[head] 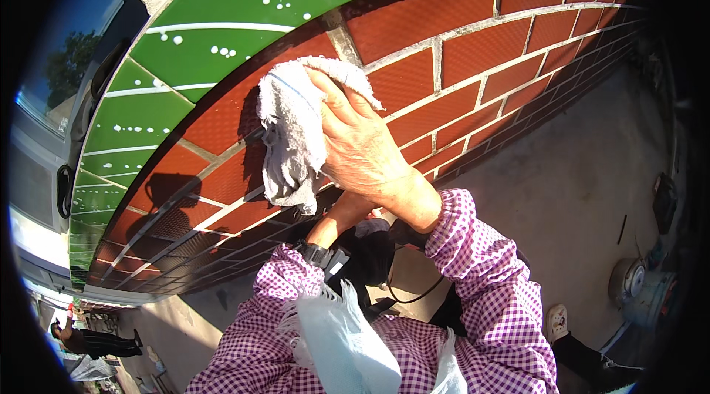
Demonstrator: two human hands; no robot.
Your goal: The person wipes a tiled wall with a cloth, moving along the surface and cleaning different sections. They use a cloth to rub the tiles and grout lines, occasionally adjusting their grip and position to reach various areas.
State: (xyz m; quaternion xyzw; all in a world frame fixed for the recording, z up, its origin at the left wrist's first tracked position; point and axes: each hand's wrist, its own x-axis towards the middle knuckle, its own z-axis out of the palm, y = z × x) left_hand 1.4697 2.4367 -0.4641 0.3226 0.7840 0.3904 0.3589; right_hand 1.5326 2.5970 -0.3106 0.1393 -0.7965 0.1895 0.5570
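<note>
My right hand (360, 150) presses a crumpled white terry cloth (294, 127) flat against the red brick-patterned tile wall (410, 80). The fingers are spread over the cloth, and part of it hangs below them in folds. Above the cloth runs a ledge of green glazed tiles (244, 0) with white lines and dots. My left hand (350, 210) passes behind the right wrist, so its fingers are mostly hidden and I cannot see what they hold. A black wristband (315, 254) circles the left wrist.
A light blue fringed scarf (344, 338) hangs from my chest. A dark cable (413, 301) loops below my arms. Another person's clog (556, 323) is on the concrete floor (532, 216) at right, near a metal pot (627, 278). A person (94, 338) stands far off at lower left.
</note>
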